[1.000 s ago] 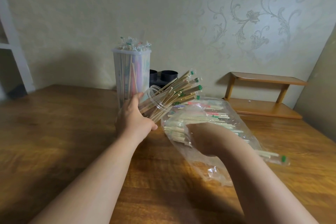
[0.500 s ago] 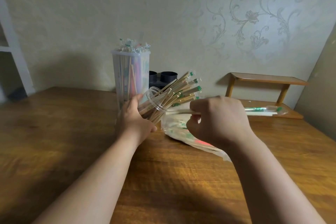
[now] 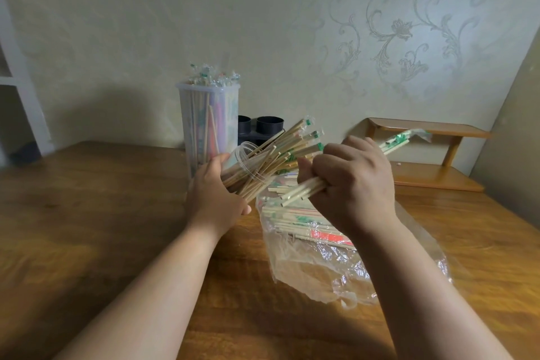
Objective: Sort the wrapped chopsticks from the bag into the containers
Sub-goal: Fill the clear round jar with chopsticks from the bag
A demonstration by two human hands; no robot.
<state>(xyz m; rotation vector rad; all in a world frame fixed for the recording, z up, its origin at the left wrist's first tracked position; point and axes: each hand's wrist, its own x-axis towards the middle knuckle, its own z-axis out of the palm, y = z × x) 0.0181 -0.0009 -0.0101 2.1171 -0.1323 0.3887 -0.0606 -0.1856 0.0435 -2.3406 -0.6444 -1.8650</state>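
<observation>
Bag (image 3: pixel 321 269): clear plastic, flat on the wooden surface (image 3: pixel 102 213) at 5 o'clock of the cup; many wrapped pairs left inside, so sorting far from over.
Left hand (image 3: pixel 214 199): curled round the clear plastic cup (image 3: pixel 248 159), tipping its mouth toward 2 o'clock; same grip and tilt as a second ago.
Cup contents: green-tipped wrapped chopsticks (image 3: pixel 295 145), fanning out toward 2 o'clock.
Right hand (image 3: pixel 353 184): fingers (image 3: pixel 330 155) clenched tight on a small bundle of wrapped chopsticks (image 3: pixel 401 142), plain ends aimed at 8 o'clock, just beside the cup's mouth.
Change: a second ago reaching into the bag; half a second ago lifted clear with the pick held level; now swung onto the cup's slant.
Meaning: probably lined up for sliding in; insertion not yet done.
Tall container (image 3: pixel 209 126): at 11 o'clock of the cup, upright, packed to the rim.
</observation>
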